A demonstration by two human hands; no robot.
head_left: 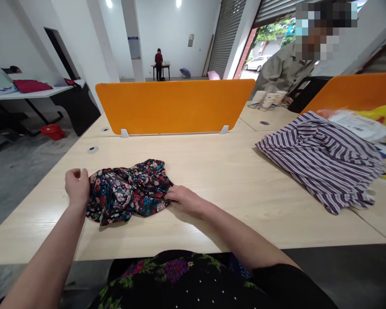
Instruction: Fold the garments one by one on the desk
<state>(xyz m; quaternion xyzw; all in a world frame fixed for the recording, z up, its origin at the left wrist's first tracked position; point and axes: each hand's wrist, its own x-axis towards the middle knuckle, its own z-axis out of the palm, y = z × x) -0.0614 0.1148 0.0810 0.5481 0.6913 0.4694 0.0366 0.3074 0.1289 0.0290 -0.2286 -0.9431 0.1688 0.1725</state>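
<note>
Floral cloth point(128, 191) lies crumpled on bench point(231, 189), near front edge. Left hand point(77, 186) clenched on its left end; right hand point(183, 198) pinching its right edge. Judged: barely begun, cloth bunched, not yet spread or folded. Striped shirt point(324, 156) lies well apart, untouched.

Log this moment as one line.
left hand: grips crumpled dark floral cloth | right hand: pinches its other edge | cloth on pale wooden table | striped shirt apart

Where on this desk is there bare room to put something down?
Bare wood lies between the floral cloth and the striped shirt, and along the orange divider. The far right is crowded with papers and bags. The left hand and right hand grip the cloth's ends.
</note>
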